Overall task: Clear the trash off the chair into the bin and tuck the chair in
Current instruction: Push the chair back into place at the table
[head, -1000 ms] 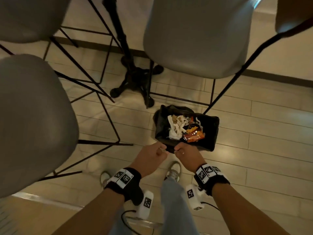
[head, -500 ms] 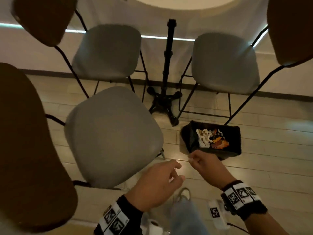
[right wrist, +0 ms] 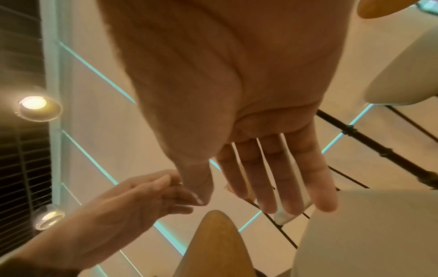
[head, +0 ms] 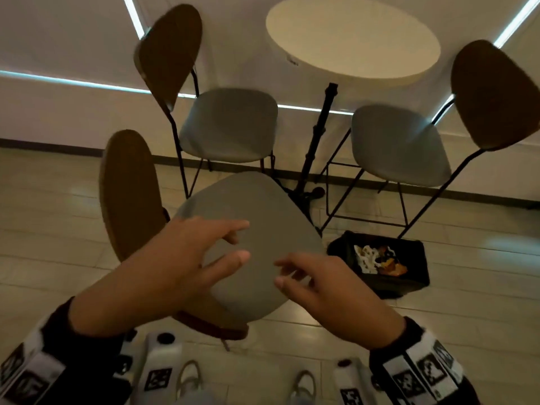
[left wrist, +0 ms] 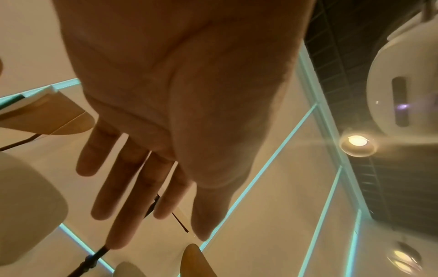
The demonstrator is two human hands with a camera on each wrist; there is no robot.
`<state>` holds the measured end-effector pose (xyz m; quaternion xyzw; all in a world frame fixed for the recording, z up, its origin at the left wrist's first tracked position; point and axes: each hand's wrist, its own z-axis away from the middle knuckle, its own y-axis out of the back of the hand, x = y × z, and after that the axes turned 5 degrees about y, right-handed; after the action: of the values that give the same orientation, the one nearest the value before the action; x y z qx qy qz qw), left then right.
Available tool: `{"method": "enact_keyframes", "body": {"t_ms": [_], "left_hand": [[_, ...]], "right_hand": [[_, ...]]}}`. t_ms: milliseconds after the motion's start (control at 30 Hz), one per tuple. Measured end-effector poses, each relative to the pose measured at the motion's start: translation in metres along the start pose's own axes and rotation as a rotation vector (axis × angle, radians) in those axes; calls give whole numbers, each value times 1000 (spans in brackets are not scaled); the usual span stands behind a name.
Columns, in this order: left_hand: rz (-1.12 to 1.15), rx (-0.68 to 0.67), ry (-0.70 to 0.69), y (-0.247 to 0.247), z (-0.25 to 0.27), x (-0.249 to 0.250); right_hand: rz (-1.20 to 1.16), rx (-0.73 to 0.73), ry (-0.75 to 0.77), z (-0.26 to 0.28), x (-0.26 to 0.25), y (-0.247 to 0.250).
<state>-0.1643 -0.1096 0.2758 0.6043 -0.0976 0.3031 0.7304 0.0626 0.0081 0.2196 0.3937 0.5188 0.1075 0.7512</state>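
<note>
Nearest, at bottom of head view: two wrist bands with black-and-white markers, shoe tips between them. Left hand point(head: 175, 258) raised over near chair point(head: 263, 229), fingers spread and straight, holding nothing; confirmed in left wrist view, left hand point(left wrist: 180, 105) with palm flat and fingers extended. Right hand point(head: 330, 290) beside it over seat's front right edge, fingers loosely extended, likewise empty; in right wrist view, right hand point(right wrist: 237, 105) shown flat, fingers nearly together. Contact with seat not determinable. Near chair: grey seat bare, brown backrest at left, pulled out from table point(head: 350, 39). Bin point(head: 409, 285), black, on floor just right of near chair, below right-hand far chair; trash point(head: 377, 258) inside, white and orange pieces. Beyond: two more chairs point(head: 230, 124) with grey seats, brown backrests, thin black frames, flanking black table post. Farthest: round pale tabletop against light wall crossed by bright strips.
</note>
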Motion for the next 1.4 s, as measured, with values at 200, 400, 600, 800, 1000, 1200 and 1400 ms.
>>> {"method": "enact_keyframes", "body": {"t_ms": [200, 400, 600, 800, 1000, 1200, 1400], "left_hand": [[-364, -301, -80, 46, 1, -104], [-532, -346, -205, 79, -12, -214], [-317, 24, -526, 39, -25, -240], [-287, 103, -585, -2, -28, -203], [-289, 193, -519, -59, -13, -133], [-324, 34, -573, -48, -27, -125], [-355, 124, -629, -37, -53, -142]], "right_hand": [[-165, -170, 40, -31, -112, -70], [182, -54, -60, -38, -142, -127], [302, 108, -101, -26, -132, -132], [274, 260, -315, 12, -109, -121], [454, 351, -529, 20, -110, -131], [522, 535, -552, 7, -83, -152], [558, 592, -498, 9, -51, -142]]}}
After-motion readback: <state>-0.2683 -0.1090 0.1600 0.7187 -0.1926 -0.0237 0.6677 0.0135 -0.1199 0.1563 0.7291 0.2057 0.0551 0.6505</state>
